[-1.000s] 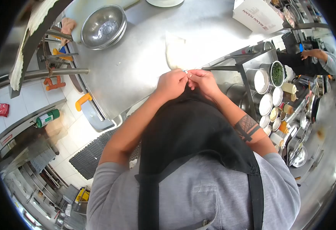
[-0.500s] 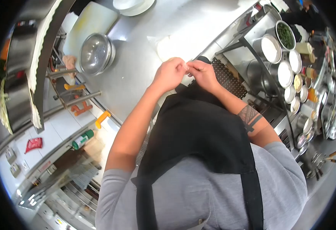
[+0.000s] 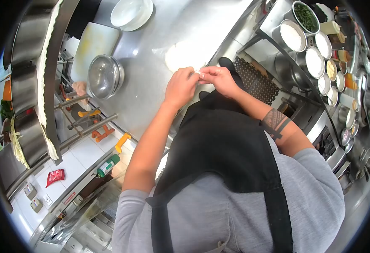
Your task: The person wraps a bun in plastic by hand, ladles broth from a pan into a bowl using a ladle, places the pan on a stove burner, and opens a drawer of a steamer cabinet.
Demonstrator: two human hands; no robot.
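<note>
- A steel worktop [image 3: 145, 97] fills the area ahead of the person, with strong glare across its far right part.
- A black apron [image 3: 223, 143] blocks the view of the floor directly below the hands.
- To the right, beyond a gap showing a dark perforated mat [image 3: 258, 82], a metal stand [image 3: 272, 26] carries round containers, one filled with chopped greens [image 3: 305, 17].
- A white cutting board [image 3: 96, 46] lies to the far left, just behind nested metal bowls [image 3: 101, 80]; a white bowl [image 3: 138, 23] stands farther back.
- A pale flat item [image 3: 177, 58] lies beyond the hands, its outline partly lost in glare.
- The left hand [image 3: 180, 87] and right hand [image 3: 218, 78] meet near the worktop's edge, fingers curled in, thumbs and forefingers pinched together.
- Between those fingertips shows a small pale item [image 3: 199, 72], too small to identify; both hands appear to grip it.
</note>
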